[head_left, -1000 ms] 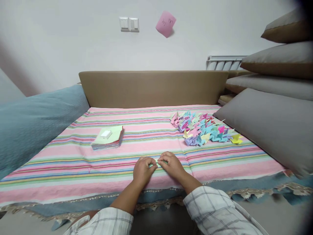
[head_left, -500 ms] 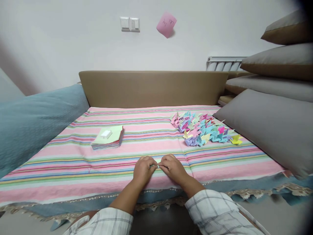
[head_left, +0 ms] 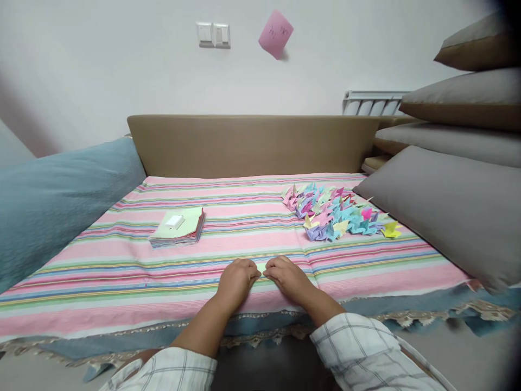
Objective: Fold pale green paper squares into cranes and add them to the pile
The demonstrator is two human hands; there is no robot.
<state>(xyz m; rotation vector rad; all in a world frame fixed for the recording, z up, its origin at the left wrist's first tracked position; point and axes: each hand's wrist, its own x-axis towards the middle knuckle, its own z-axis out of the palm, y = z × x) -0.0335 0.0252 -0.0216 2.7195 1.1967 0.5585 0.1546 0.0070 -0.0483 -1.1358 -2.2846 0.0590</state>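
Close to the front edge of the striped cloth [head_left: 122,304], my left hand [head_left: 237,281] and my right hand [head_left: 287,277] face each other with fingertips pinched. Between them is a small piece of light green paper [head_left: 261,267], mostly covered by the fingers; each hand grips one side of it. How it is folded cannot be made out. Beyond my right hand lies a spread of several folded paper cranes [head_left: 337,214] in pink, blue, purple, yellow and green. To the far left, a stack of coloured paper sheets [head_left: 175,232] has a small white block [head_left: 175,221] on top.
Grey cushions [head_left: 443,206] are piled along the right side. A blue-covered armrest [head_left: 69,201] borders the left, and a brown backrest [head_left: 252,146] the rear. On the wall are light switches [head_left: 213,35] and a pink note [head_left: 275,34].
My fingertips have drawn slightly apart, and a little more of the green paper shows between them. The camera view has shifted slightly; the cranes and the paper stack stay put.
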